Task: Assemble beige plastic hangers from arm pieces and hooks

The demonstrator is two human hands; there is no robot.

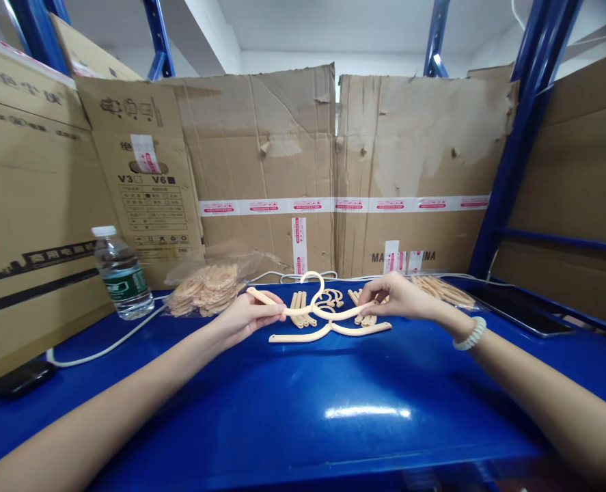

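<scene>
My left hand (pixel 246 318) pinches the left arm of a small cream plastic hanger (pixel 317 301), and my right hand (pixel 395 296) pinches its right arm. The hanger is held just above the blue shelf (pixel 303 403), hook pointing up. A second cream hanger piece (pixel 328 332) lies flat on the shelf right below it. Loose cream bars (pixel 300 309) and hooks (pixel 333 296) lie just behind the held hanger, between my hands.
A clear bag of cream parts (pixel 208 287) sits at the left, next to a water bottle (pixel 121 273). More cream sticks (pixel 443 290) lie at the right, beside a dark tablet (pixel 522 311). A white cable (pixel 102 347) and black object (pixel 22 378) lie far left. Cardboard boxes (pixel 333 171) wall the back.
</scene>
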